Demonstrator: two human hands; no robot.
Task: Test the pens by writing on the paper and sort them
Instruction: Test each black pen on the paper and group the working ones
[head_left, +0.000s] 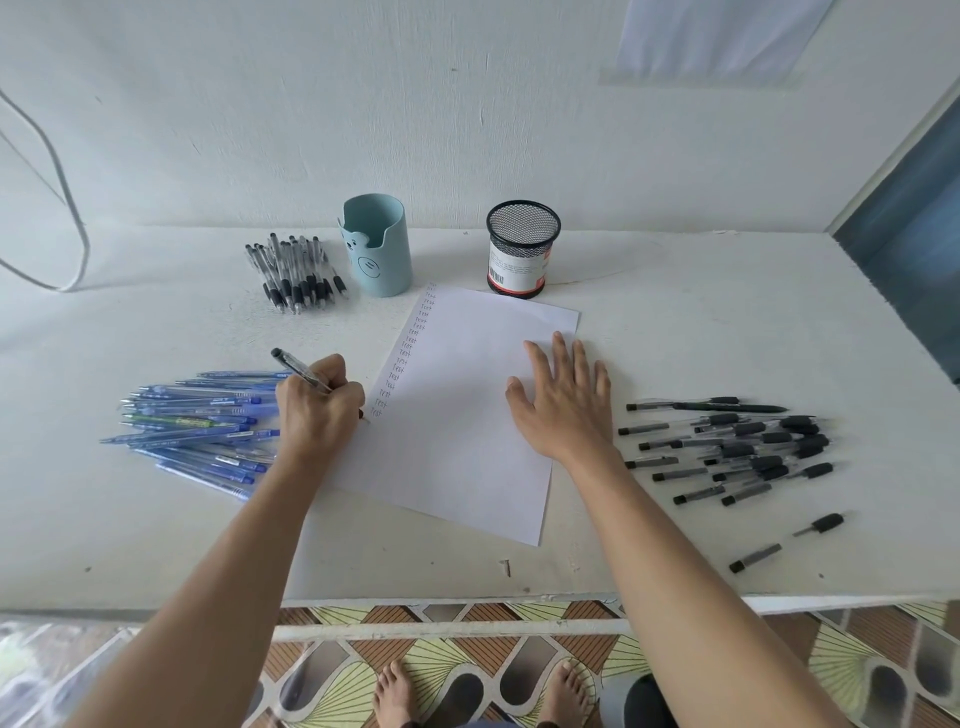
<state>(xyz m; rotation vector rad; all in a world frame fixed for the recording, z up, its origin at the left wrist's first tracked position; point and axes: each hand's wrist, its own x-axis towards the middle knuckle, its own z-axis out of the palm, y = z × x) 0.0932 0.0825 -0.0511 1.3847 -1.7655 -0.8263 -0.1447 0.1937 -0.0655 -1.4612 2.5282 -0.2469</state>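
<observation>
Bare feet (395, 696) stand below the table (156, 545). Left hand (317, 410) grips a pen (298, 369), tip at the left margin of the paper (457, 415), below a written column. Right hand (566, 405) lies flat on the paper, fingers spread. Blue pens (197, 426) left, black pens (743, 447) right.

Soft even daylight, wide-angle edge distortion

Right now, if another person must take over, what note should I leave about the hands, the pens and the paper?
Left hand grips a pen, tip at the left edge of the paper, below a column of "test" words.
Right hand lies flat on the paper.
Blue pens lie left of it, loose black pens right, a black bundle beside the blue cup; mesh cup behind.
Done: one column.
Left: which piles are tested is unclear.
</observation>
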